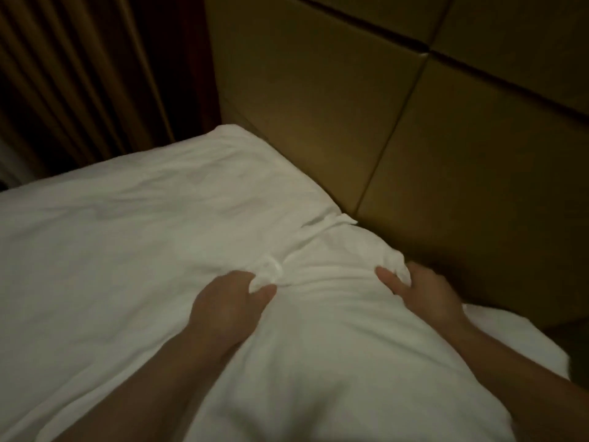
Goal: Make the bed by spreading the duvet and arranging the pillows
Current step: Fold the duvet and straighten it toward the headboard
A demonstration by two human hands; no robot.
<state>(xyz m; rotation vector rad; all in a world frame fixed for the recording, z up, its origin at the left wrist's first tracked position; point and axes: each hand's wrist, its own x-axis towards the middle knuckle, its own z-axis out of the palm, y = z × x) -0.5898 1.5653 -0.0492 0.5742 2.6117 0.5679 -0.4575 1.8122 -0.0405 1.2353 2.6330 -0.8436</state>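
The room is dim, lit warm and low. A white pillow (334, 314) lies at the head of the bed, its far end close against a padded tan headboard (430, 138) divided into large panels by dark seams. The left hand (229, 301) has its grip closed on a bunch of the pillow's fabric at the far left corner, thumb and fingers pinching a fold. The right hand (424, 291) holds the pillow's far right corner, fingers curled over the edge next to the headboard, thumb lying on top. The cloth between the two hands is drawn into shallow creases. To the left a second pillow (204, 173) lies flat against the headboard, touching the held one, with white bedding (63, 266) spreading leftward. Behind the bed's far corner hang brown pleated curtains (70, 74).
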